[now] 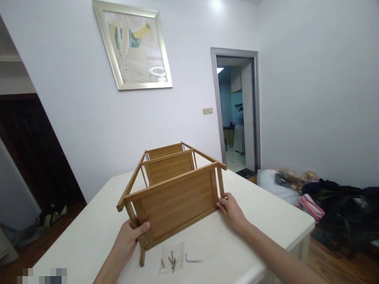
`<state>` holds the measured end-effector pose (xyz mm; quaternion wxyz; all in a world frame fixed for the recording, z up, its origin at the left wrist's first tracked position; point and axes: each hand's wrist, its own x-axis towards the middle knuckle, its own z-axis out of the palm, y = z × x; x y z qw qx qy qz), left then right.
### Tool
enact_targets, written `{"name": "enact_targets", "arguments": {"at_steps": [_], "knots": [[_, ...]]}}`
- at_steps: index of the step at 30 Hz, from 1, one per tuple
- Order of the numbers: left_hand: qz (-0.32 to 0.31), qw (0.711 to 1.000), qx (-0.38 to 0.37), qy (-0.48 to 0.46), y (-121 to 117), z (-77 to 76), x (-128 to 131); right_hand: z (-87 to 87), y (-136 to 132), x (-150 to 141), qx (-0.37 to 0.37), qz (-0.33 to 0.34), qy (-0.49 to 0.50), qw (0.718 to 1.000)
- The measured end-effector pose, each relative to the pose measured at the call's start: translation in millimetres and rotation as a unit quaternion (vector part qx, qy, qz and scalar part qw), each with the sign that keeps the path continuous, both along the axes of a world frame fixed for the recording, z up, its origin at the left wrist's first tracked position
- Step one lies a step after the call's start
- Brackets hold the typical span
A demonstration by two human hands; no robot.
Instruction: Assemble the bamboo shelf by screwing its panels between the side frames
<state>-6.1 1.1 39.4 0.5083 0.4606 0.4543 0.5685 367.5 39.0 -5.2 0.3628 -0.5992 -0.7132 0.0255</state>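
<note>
Rack braced two-handed

My left hand [123,241] and right hand [233,215] grasp opposite uprights of the wooden rack [177,201], sideways near table's [272,213] near edge, likely for steadiness. Screws [174,262], hex key [194,261] lie edge-side, presumably for reach.

The white worktop [254,221] carries the wooden rack [177,201], lying on its side, with screws [172,260] and an L-shaped hex key [194,260] nearby.
</note>
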Motion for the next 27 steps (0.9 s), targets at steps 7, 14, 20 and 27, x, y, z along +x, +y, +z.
{"name": "enact_targets", "arguments": {"at_steps": [7,14,20,27], "knots": [[-0.016,1.0,0.001,-0.001,-2.5,3.1,1.7,7.6,-9.1,-3.6,0.003,0.001,0.013,1.0],[-0.016,0.999,0.002,0.046,-3.4,1.3,3.3,8.2,-11.1,-5.2,0.003,0.011,0.054,0.998],[-0.028,0.997,-0.009,0.074,-3.1,-0.4,4.8,5.6,-7.8,-2.4,0.016,0.027,0.093,0.995],[0.026,0.997,0.01,0.071,-0.8,-2.4,3.4,6.9,-4.2,5.2,0.026,0.047,0.133,0.99]]}}
